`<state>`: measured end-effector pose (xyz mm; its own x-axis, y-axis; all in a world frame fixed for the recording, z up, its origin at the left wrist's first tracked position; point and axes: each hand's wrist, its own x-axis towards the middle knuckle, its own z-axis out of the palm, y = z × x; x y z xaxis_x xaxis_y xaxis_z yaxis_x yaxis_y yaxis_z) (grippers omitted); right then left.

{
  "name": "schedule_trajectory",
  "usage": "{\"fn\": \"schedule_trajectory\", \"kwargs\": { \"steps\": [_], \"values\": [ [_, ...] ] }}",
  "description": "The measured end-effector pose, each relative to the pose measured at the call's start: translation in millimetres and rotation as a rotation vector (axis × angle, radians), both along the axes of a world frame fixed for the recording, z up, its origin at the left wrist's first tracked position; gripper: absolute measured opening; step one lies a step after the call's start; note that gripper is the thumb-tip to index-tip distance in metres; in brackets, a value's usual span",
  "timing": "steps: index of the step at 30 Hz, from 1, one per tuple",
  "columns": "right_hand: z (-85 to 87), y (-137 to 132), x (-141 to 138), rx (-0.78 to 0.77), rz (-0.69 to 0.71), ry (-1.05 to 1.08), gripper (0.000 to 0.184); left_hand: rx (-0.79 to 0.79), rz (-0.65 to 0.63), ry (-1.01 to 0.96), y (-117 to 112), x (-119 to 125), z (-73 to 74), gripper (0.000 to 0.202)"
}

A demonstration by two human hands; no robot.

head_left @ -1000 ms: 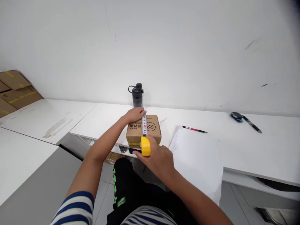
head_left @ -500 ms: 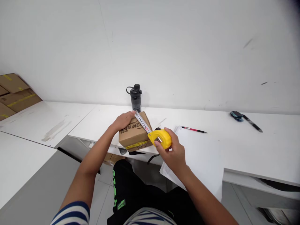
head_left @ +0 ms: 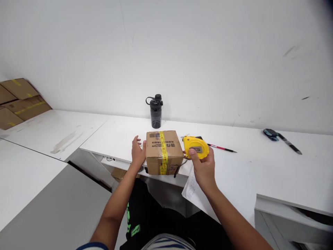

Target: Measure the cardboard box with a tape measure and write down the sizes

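Note:
A small cardboard box (head_left: 163, 151) with a strip of yellow tape stands at the front edge of the white desk (head_left: 273, 166). My left hand (head_left: 137, 153) rests flat against the box's left side, fingers stretched upward. My right hand (head_left: 204, 166) grips a yellow tape measure (head_left: 195, 147) just right of the box, with the blade drawn in and a dark wrist strap hanging below it.
A dark water bottle (head_left: 156, 111) stands behind the box by the wall. A red pen (head_left: 221, 148) and sheets of paper (head_left: 221, 187) lie to the right. A black cutter (head_left: 282, 139) lies far right. Cardboard boxes (head_left: 18, 100) are stacked at the far left.
The tape blade, stretched across the box top before, has gone back into its case. The box now shows a different face. My left hand moved from the box's top to its left side.

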<state>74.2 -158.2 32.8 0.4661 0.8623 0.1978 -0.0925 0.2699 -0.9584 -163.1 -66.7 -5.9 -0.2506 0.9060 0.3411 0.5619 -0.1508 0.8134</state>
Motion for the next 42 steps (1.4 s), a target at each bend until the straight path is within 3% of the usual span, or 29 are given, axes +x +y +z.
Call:
{"fn": "schedule_trajectory", "kwargs": {
  "steps": [2,4,7,9,11,14,17,22,25,28,30,32,35,38,42],
  "values": [
    [1.9,-5.3,3.0,0.054,-0.077,-0.083,0.064,0.117,0.091,-0.041,-9.9,1.0,22.1,0.05],
    [2.9,-13.8,5.9,0.158,-0.182,-0.243,0.064,0.233,0.067,-0.072,-26.6,1.0,53.0,0.04],
    [3.1,-30.1,6.1,0.406,-0.369,-0.649,0.07,0.215,-0.225,-0.026,-57.6,8.0,103.4,0.037],
    [3.1,-41.3,2.4,0.587,-0.459,-0.914,0.08,0.082,-0.485,-0.021,-75.7,18.4,131.5,0.046],
    [4.5,-51.2,-4.1,0.722,-0.514,-1.07,0.088,-0.042,-0.667,0.024,-88.4,30.2,151.7,0.055],
    [11.8,-61.8,-16.3,0.819,-0.516,-1.117,0.092,-0.168,-0.839,0.191,-99.4,43.7,167.2,0.053],
    [22.6,-65.7,-25.9,0.842,-0.471,-1.102,0.092,-0.258,-0.929,0.267,-104.9,49.1,170.5,0.05],
    [30.9,-66.1,-31.5,0.808,-0.509,-1.082,0.086,-0.276,-0.871,0.212,-92.6,48.8,168.0,0.048],
    [29.7,-71.0,-33.2,0.77,-0.469,-1.079,0.083,-0.228,-0.903,0.105,-57.5,47.8,169.9,0.044],
    [28.0,-79.1,-36.1,0.728,-0.42,-1.073,0.08,-0.071,-0.774,-0.037,-6.2,45.7,170.8,0.045],
    [27.2,-83.8,-39.2,0.696,-0.401,-1.082,0.077,-0.07,-0.741,-0.042,26.5,44.1,167.0,0.047],
    [26.4,-86.6,-43.4,0.66,-0.394,-1.102,0.075,-0.099,-0.756,0.06,50.9,43.5,158.7,0.05],
    [24.8,-87.0,-50.9,0.588,-0.388,-1.133,0.069,-0.188,-0.784,0.34,69.2,45.2,141.8,0.052],
    [24.1,-84.0,-57.6,0.512,-0.383,-1.143,0.062,-0.27,-0.815,0.508,72.7,48.7,129.7,0.052],
    [27.5,-73.8,-61.8,0.431,-0.381,-1.179,0.063,-0.372,-0.812,0.559,67.0,53.2,131.5,0.051]
  ]
}}
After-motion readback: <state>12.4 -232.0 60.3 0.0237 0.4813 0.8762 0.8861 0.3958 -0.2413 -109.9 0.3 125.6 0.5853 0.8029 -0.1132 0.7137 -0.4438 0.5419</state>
